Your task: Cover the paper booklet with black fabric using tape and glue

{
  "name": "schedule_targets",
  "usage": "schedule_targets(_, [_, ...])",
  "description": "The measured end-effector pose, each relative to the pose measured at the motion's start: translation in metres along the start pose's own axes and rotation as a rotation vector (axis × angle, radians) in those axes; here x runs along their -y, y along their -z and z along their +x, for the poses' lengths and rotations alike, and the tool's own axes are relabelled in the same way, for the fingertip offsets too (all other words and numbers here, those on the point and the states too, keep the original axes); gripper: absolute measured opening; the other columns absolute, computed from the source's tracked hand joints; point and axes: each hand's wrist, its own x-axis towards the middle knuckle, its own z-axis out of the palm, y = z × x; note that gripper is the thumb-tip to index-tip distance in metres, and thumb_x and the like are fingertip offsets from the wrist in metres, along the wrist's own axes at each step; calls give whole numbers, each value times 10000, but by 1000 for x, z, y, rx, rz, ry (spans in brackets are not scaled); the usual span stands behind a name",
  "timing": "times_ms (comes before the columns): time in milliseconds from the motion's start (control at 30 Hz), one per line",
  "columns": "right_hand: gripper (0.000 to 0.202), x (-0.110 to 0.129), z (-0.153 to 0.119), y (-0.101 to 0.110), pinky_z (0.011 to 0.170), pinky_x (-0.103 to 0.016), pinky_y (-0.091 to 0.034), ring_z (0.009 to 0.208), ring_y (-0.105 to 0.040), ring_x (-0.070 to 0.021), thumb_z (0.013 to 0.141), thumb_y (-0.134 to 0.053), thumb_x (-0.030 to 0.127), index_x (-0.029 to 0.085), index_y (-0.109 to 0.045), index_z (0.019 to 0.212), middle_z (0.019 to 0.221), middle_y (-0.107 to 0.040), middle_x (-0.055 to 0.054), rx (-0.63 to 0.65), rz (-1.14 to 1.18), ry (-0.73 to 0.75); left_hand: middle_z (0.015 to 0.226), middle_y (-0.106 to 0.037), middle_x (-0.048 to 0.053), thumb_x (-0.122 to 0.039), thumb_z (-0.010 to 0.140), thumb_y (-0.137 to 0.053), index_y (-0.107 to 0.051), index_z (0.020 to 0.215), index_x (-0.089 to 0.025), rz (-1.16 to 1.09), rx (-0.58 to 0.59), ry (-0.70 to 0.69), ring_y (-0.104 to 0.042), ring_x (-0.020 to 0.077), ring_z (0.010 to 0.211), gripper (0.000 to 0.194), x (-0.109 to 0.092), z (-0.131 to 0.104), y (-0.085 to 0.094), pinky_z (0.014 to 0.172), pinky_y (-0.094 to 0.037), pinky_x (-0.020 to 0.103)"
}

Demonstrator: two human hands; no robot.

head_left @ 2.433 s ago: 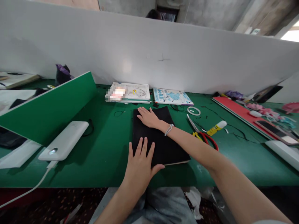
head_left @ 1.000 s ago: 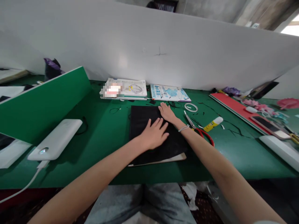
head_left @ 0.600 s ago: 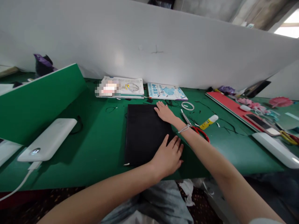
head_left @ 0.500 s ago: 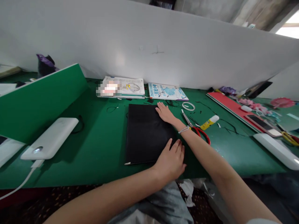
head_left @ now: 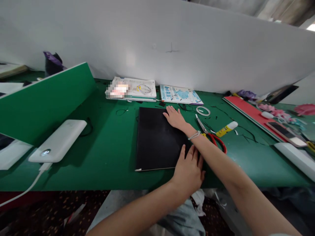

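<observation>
A flat black sheet or cover (head_left: 157, 141), whose exact kind I cannot tell, lies on the green tabletop in the middle of the head view. A small pale spot shows at its near left corner. My right hand (head_left: 175, 118) rests flat on its far right part, fingers extended, a light band around the wrist. At the near right edge is my left hand (head_left: 189, 170), open with fingers spread, touching the black piece. My right forearm partly hides the red-handled scissors (head_left: 216, 141) just to the right.
Yellow glue stick (head_left: 226, 129) and tape ring (head_left: 203, 110) lie at right. Books (head_left: 181, 94) stand by the white partition (head_left: 147, 42). Leftward are a white power bank (head_left: 57, 141) with cable and a tilted green board (head_left: 54, 101). A phone (head_left: 285, 133) sits near a red board (head_left: 246, 109).
The camera view has shifted a little. My left hand has slid slightly rightward along the black piece's edge, while my right hand stays flat near its far right corner.
</observation>
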Motion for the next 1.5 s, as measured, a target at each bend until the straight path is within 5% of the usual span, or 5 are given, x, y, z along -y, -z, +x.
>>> schedule_targets(267, [597, -13, 2, 26, 1155, -527, -145, 1458, -161, -275, 989, -235, 405, 69, -283, 1481, 1568, -221, -143, -39, 60, -93, 1185, -676, 47, -318, 981, -345, -611, 1165, -166, -217, -148, -289, -522, 185, 1224, 357, 0, -42, 33, 1166, -243, 450])
schedule_targets(567, [541, -29, -30, 43, 855, -372, -487, 988, -667, -309, 933, -445, 412, 46, -519, 1326, 1095, -688, -194, 32, 219, -304, 1507, -374, 91, -481, 797, -655, -440, 1396, -296, -886, -266, 876, -365, 318, 1371, 662, 180, -64, 94, 1103, -328, 464])
schedule_targets(767, [452, -26, -27, 17, 979, -362, -420, 1190, -564, -285, 925, -484, 332, 104, -552, 1309, 1279, -605, -171, -82, 320, -320, 1249, -625, 117, -279, 723, -737, -425, 1376, -242, -1510, -433, 1067, -634, 204, 1053, 725, 201, -35, 87, 843, -509, 317])
schedule_targets(1167, [499, -24, -23, 20, 942, -414, -458, 1044, -637, -271, 921, -425, 501, 124, -663, 1143, 1061, -708, -131, -167, 691, -351, 1001, -723, 44, -272, 732, -676, -663, 1107, -197, -1448, -559, 717, -669, 240, 927, 383, 175, -19, 101, 822, -544, 374])
schedule_targets(1500, [789, 16, -17, 141, 825, -386, -540, 1116, -604, -249, 892, -87, 723, 211, -528, 1299, 1152, -655, -95, -643, 976, -137, 1263, -611, 31, -292, 854, -598, -587, 1253, -226, -1012, -776, 232, -464, 304, 1289, 404, 157, 5, 182, 1076, -401, 435])
